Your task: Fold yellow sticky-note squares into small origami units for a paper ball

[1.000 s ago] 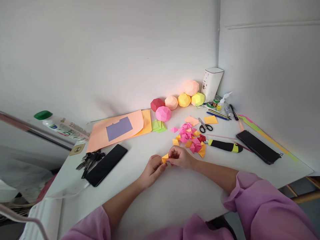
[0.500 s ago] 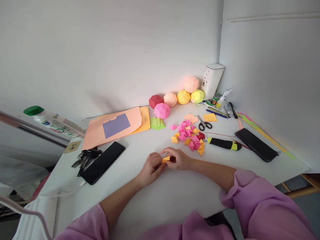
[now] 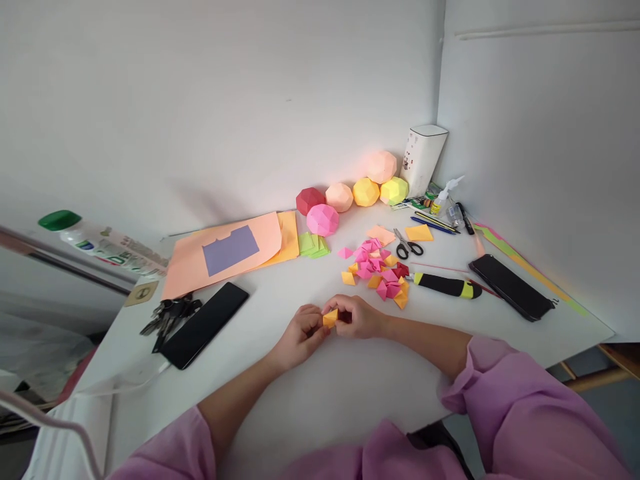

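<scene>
A small orange folded paper piece (image 3: pixel 330 318) is pinched between my two hands above the white table. My left hand (image 3: pixel 303 335) grips it from the left, fingers curled. From the right, my right hand (image 3: pixel 361 317) holds it with thumb and fingertips; a dark reddish bit shows by those fingers, its kind unclear. Just beyond my right hand lies a loose heap of folded paper pieces (image 3: pixel 369 265) in pink, orange and dark red. Scissors (image 3: pixel 407 245) and a black-and-yellow utility knife (image 3: pixel 445 285) lie beside the heap.
Faceted paper balls (image 3: pixel 323 220) sit along the wall. Green paper squares (image 3: pixel 313 245) and peach sheets (image 3: pixel 225 257) lie left of them. A black phone (image 3: pixel 206 325) and keys (image 3: pixel 173 313) are at left; another dark phone (image 3: pixel 513 287) is at right. Glue bottles (image 3: pixel 440 201) stand behind.
The orange paper piece has turned slightly in my fingers and shows more of its face. Both hands stay nearly in place; the whole view has shifted a little.
</scene>
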`<state>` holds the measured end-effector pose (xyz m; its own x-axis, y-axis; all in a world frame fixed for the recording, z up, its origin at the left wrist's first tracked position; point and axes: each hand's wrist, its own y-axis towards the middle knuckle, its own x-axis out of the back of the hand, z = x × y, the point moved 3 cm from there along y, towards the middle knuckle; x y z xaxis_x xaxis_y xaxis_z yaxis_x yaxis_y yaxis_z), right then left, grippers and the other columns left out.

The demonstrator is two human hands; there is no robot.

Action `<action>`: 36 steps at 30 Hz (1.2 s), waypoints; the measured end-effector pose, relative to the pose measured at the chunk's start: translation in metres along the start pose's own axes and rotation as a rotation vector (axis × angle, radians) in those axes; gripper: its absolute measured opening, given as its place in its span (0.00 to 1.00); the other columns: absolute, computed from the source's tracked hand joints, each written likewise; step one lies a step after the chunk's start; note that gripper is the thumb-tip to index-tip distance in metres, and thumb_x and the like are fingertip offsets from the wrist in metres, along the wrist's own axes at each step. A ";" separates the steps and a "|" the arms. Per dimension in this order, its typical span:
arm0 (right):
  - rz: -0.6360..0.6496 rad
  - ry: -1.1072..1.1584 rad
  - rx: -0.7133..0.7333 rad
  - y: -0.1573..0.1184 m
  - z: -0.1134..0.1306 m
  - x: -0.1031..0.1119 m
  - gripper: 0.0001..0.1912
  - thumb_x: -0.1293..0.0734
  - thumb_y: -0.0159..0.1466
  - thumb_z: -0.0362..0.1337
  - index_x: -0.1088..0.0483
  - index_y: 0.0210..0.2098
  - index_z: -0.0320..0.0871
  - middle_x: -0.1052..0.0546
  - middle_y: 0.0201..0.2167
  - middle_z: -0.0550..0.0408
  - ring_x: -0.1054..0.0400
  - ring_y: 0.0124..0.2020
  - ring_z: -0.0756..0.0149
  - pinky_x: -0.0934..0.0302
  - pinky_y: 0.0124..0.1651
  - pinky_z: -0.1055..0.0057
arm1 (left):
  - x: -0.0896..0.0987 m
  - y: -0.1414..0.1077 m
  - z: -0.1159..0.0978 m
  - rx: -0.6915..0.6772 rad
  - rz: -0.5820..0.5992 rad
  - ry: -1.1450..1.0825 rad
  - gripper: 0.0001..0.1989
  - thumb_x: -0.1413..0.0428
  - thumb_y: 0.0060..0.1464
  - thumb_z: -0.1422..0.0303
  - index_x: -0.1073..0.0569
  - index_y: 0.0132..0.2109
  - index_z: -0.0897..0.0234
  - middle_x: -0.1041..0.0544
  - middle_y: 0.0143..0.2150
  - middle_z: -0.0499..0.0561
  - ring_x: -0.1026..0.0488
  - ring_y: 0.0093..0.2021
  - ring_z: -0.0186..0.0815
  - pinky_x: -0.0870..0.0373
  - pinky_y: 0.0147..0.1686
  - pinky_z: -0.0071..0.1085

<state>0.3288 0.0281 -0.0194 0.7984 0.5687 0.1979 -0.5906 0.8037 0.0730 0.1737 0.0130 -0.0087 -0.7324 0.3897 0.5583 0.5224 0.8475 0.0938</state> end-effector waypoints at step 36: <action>-0.164 -0.249 0.382 -0.003 0.001 0.002 0.09 0.37 0.59 0.31 0.30 0.40 0.43 0.29 0.39 0.49 0.37 0.27 0.71 0.38 0.28 0.73 | 0.002 -0.003 0.011 0.110 -0.018 -0.160 0.26 0.63 0.62 0.55 0.40 0.20 0.60 0.35 0.17 0.49 0.33 0.35 0.38 0.35 0.42 0.35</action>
<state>0.3316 0.0266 -0.0185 0.8599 0.3431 0.3779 -0.4972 0.7307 0.4678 0.1659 0.0149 -0.0174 -0.8059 0.4191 0.4182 0.4643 0.8857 0.0071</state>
